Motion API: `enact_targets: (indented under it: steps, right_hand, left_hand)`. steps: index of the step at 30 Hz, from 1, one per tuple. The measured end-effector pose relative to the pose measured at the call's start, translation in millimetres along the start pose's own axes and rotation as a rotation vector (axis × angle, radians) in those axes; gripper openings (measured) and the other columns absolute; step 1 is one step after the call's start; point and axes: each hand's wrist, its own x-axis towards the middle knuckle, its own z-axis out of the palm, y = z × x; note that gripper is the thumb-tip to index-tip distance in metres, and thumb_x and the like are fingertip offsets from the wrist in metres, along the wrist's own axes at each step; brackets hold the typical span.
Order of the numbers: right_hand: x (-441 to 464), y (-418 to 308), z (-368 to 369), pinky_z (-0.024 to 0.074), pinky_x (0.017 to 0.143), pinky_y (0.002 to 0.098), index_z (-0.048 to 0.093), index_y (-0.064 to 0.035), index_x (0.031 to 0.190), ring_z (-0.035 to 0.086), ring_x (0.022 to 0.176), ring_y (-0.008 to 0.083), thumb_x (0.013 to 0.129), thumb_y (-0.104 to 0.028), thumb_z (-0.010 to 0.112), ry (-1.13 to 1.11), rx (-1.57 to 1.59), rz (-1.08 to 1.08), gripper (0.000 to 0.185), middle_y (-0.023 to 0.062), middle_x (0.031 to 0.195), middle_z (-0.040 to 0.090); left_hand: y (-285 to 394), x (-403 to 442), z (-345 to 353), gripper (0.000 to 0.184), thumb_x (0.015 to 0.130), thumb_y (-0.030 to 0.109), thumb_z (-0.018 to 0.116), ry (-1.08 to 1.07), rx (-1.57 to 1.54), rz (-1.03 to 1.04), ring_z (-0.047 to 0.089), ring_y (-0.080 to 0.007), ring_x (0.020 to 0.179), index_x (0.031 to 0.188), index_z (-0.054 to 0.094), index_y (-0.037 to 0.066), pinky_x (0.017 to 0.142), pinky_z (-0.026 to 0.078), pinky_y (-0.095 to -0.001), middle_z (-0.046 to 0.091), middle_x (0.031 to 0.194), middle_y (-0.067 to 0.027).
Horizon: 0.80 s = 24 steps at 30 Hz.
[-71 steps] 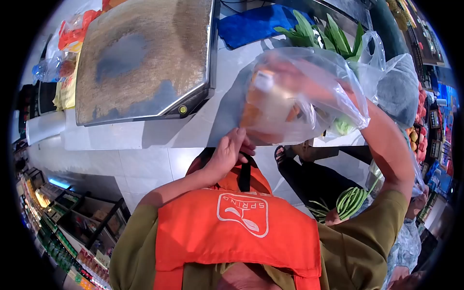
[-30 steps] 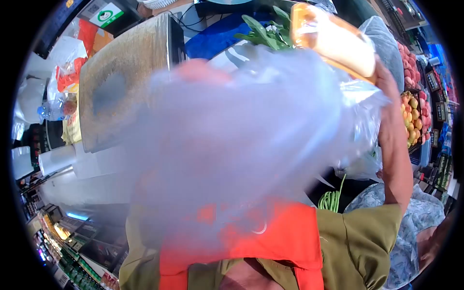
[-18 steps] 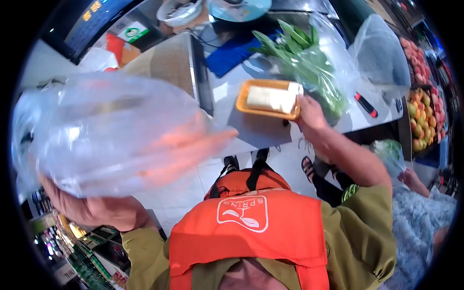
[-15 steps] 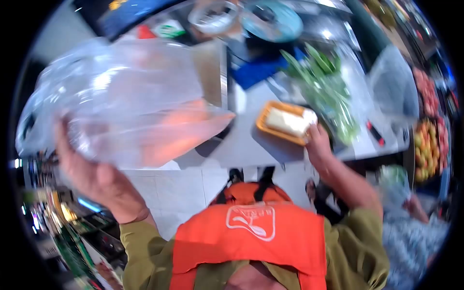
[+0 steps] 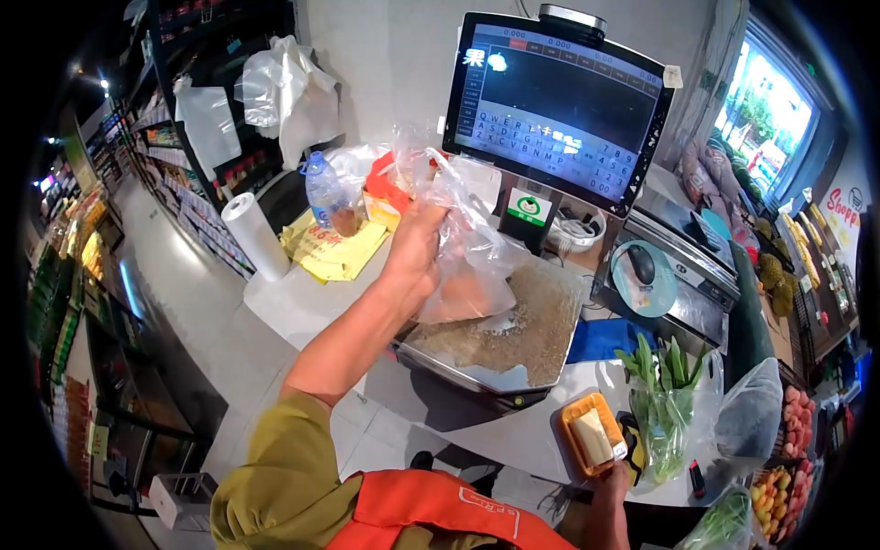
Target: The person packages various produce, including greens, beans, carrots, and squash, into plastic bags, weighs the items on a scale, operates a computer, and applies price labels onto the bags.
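Note:
My left hand (image 5: 417, 243) is closed on a crumpled clear plastic bag (image 5: 472, 275), raised over the worn metal scale plate (image 5: 513, 321). My right hand (image 5: 612, 486) grips the near corner of an orange tray (image 5: 583, 447) with a pale wrapped block on it, at the counter's front edge. Right of the tray, leafy greens (image 5: 665, 403) stand in a clear bag. A small red and black object (image 5: 698, 478) lies beside them.
A lit touchscreen (image 5: 559, 110) stands behind the scale. Left of the scale are a plastic bottle (image 5: 327, 192), a yellow bag (image 5: 335, 247) and a white roll (image 5: 255, 236). A teal plate (image 5: 644, 279) holds a dark mouse. Fruit crates are at the right.
The view has swung up and left, showing the screen. The bag, spread wide before, is now bunched in my left hand over the scale. The tray stays in my right hand.

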Motion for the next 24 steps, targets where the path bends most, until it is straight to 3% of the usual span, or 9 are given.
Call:
enact_targets:
  steps: [1, 3, 6, 9, 10, 12, 20, 22, 24]
  right_hand:
    - [-13.3, -13.8, 11.1, 0.0531, 0.070, 0.0343, 0.057, -0.0034, 0.110, 0.064, 0.084, 0.0199, 0.099, -0.022, 0.046, 0.056, 0.014, 0.040, 0.025, 0.0075, 0.098, 0.061]
    - [-15.9, -17.3, 5.1, 0.0519, 0.067, 0.0328, 0.057, -0.0056, 0.111, 0.063, 0.082, 0.0172, 0.098, -0.019, 0.049, 0.071, 0.011, 0.096, 0.021, 0.0062, 0.098, 0.061]
    - [1.5, -3.4, -28.8, 0.0509, 0.075, 0.0328, 0.056, -0.0027, 0.114, 0.060, 0.088, 0.0174, 0.096, -0.013, 0.051, 0.101, -0.348, 0.002, 0.021, 0.0078, 0.101, 0.060]
    - [-11.3, -7.2, -16.9, 0.0469, 0.087, 0.0314, 0.055, 0.0013, 0.115, 0.057, 0.095, 0.0182, 0.093, -0.005, 0.051, 0.340, -0.458, -0.516, 0.023, 0.0093, 0.106, 0.058]
    - [-20.8, -16.0, -7.6, 0.0454, 0.089, 0.0310, 0.055, 0.0024, 0.115, 0.056, 0.097, 0.0185, 0.093, -0.004, 0.050, 0.346, -0.414, -0.542, 0.024, 0.0097, 0.107, 0.058]
    - [-36.2, -37.6, 12.4, 0.0424, 0.094, 0.0301, 0.054, 0.0045, 0.116, 0.054, 0.101, 0.0189, 0.092, -0.001, 0.049, 0.351, -0.326, -0.591, 0.025, 0.0104, 0.109, 0.057]
    - [-46.0, -58.0, 47.5, 0.0434, 0.083, 0.0247, 0.056, 0.0008, 0.112, 0.052, 0.088, 0.0108, 0.091, -0.001, 0.050, 0.226, -0.362, -0.595, 0.022, 0.0034, 0.099, 0.055]
    - [-50.6, -68.5, 63.6, 0.0436, 0.089, 0.0273, 0.054, 0.0032, 0.115, 0.054, 0.095, 0.0144, 0.091, 0.001, 0.050, 0.183, -0.362, -0.616, 0.024, 0.0073, 0.105, 0.056]
    - [-54.4, -74.1, 82.5, 0.0438, 0.092, 0.0288, 0.053, 0.0043, 0.116, 0.055, 0.099, 0.0162, 0.091, 0.002, 0.050, 0.129, -0.354, -0.626, 0.025, 0.0092, 0.108, 0.057]
  left_hand:
    - [3.6, -2.9, 6.1, 0.021, 0.096, 0.022, 0.054, 0.075, 0.035, -0.013, 0.064, -0.0165, 0.088, 0.114, 0.058, 0.011, 0.077, 0.055, -0.0376, 0.067, 0.100, -0.0048]
    - [-11.0, 18.6, -15.8, 0.022, 0.096, 0.022, 0.054, -0.071, 0.006, 0.018, 0.064, -0.0165, 0.088, 0.114, 0.058, 0.011, 0.077, 0.054, -0.0370, 0.066, 0.099, -0.0047]
    - [-12.6, 23.5, -8.5, 0.021, 0.097, 0.023, 0.053, -0.032, 0.005, 0.014, 0.064, -0.0155, 0.087, 0.114, 0.058, 0.011, 0.075, 0.054, -0.0344, 0.065, 0.097, -0.0042]
    - [-10.1, 19.4, -1.4, 0.017, 0.098, 0.021, 0.052, 0.029, 0.003, -0.022, 0.057, -0.0119, 0.077, 0.110, 0.058, 0.011, 0.068, 0.049, -0.0295, 0.060, 0.088, -0.0016]
    - [-12.0, 18.9, -1.2, 0.015, 0.099, 0.021, 0.052, 0.033, -0.003, -0.036, 0.054, -0.0103, 0.073, 0.109, 0.058, 0.011, 0.065, 0.047, -0.0276, 0.057, 0.083, -0.0004]
    - [-14.3, 18.2, -6.0, 0.015, 0.100, 0.021, 0.050, 0.055, 0.003, -0.020, 0.052, -0.0113, 0.073, 0.108, 0.057, 0.011, 0.067, 0.046, -0.0280, 0.056, 0.083, -0.0005]
    - [-4.2, -9.0, -15.5, 0.018, 0.102, 0.018, 0.048, -0.014, 0.068, 0.046, 0.054, -0.0110, 0.077, 0.111, 0.057, 0.006, 0.070, 0.047, -0.0278, 0.057, 0.085, -0.0007]
    - [-21.4, -17.9, -24.4, 0.019, 0.100, 0.018, 0.053, 0.010, -0.045, 0.060, 0.056, -0.0109, 0.080, 0.113, 0.057, 0.005, 0.071, 0.048, -0.0277, 0.059, 0.089, -0.0005]
    - [-26.3, -23.7, -42.7, 0.019, 0.098, 0.015, 0.056, -0.134, 0.182, 0.148, 0.059, -0.0116, 0.082, 0.113, 0.057, 0.005, 0.072, 0.049, -0.0283, 0.061, 0.095, -0.0022]
